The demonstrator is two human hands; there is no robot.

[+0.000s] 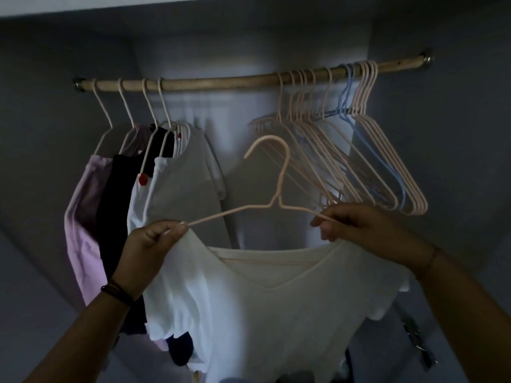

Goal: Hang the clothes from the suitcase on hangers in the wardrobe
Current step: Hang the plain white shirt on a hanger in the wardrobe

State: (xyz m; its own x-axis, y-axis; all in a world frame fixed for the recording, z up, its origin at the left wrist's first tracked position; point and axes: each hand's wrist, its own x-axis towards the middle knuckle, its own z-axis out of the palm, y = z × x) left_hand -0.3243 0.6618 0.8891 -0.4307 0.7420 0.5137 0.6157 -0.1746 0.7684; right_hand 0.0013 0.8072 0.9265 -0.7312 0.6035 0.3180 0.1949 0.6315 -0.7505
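Note:
A white V-neck T-shirt hangs on a pale pink hanger that I hold up below the wooden rail. My left hand pinches the shirt's left shoulder at the hanger's left arm. My right hand pinches the right shoulder and the hanger's right arm. The hanger's hook is free, well under the rail, in the gap between the hung clothes and the empty hangers.
On the rail's left hang a lilac garment, a black one and white shirts. Several empty pink and blue hangers crowd the rail's right half. Grey wardrobe walls close in on both sides.

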